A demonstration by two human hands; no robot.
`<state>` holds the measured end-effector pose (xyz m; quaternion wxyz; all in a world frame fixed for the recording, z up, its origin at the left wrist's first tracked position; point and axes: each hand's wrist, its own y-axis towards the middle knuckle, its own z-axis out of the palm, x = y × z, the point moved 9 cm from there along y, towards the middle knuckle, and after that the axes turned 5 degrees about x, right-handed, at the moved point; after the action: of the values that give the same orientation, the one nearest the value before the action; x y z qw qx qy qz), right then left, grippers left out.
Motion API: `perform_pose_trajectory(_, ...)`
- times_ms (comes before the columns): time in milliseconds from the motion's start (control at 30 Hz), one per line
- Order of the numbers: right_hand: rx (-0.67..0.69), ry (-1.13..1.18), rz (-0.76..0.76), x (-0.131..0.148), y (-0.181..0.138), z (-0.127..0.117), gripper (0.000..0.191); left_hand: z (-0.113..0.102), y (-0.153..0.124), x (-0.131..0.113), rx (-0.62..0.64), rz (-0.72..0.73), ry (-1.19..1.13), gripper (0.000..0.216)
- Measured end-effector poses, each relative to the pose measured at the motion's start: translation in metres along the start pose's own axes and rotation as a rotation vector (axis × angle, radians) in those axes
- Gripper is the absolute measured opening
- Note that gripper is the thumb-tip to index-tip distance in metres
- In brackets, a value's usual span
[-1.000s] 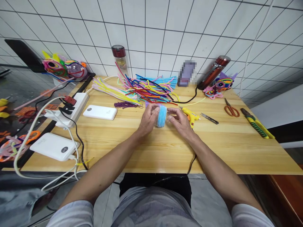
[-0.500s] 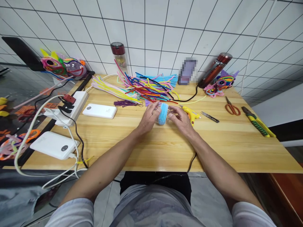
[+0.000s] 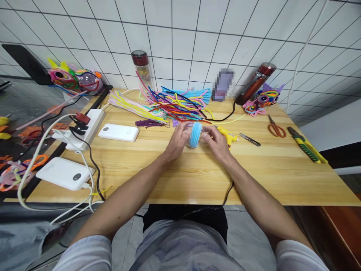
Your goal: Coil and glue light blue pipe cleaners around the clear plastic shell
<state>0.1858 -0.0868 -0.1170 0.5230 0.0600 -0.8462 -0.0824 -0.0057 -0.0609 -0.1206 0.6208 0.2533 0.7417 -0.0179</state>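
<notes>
A band of light-blue pipe cleaners (image 3: 195, 134) is wound around a clear, rounded plastic piece, held just above the wooden table. My left hand (image 3: 177, 142) grips its left side, with the fingers curled behind it. On the right side, my right hand (image 3: 215, 141) has thumb and fingers closed on the clear part. The far fingertips of both hands are partly hidden. A yellow glue gun (image 3: 229, 136) lies beside my right hand, partly covered by it. Beyond my hands spreads a heap of coloured pipe cleaners (image 3: 180, 104).
Thread snips (image 3: 249, 139), orange-handled scissors (image 3: 276, 130) and green-yellow pliers (image 3: 305, 146) lie to the right. On the left are white power banks (image 3: 118, 132) and a power strip (image 3: 89, 130) with cables. A thermos (image 3: 256, 83) and a decorated figure (image 3: 267, 97) stand at the back right.
The blue-wrapped piece has shifted slightly right and turned a little, its band tilting. My right fingers have closed in against its clear side; my left hand has barely moved.
</notes>
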Motion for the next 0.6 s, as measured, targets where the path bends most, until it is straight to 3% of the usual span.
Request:
perform_pose_trajectory(300, -0.034, -0.008, 0.038, -0.011, 0.003, -0.004, 0.057, 0.011, -0.004, 0.003, 0.119, 0.037, -0.13, 0.077)
perform_pose_trajectory(600, 0.047, 0.005, 0.011, -0.01, 0.003, 0.001, 0.069, 0.0, 0.001, 0.003, -0.011, 0.011, 0.009, 0.067)
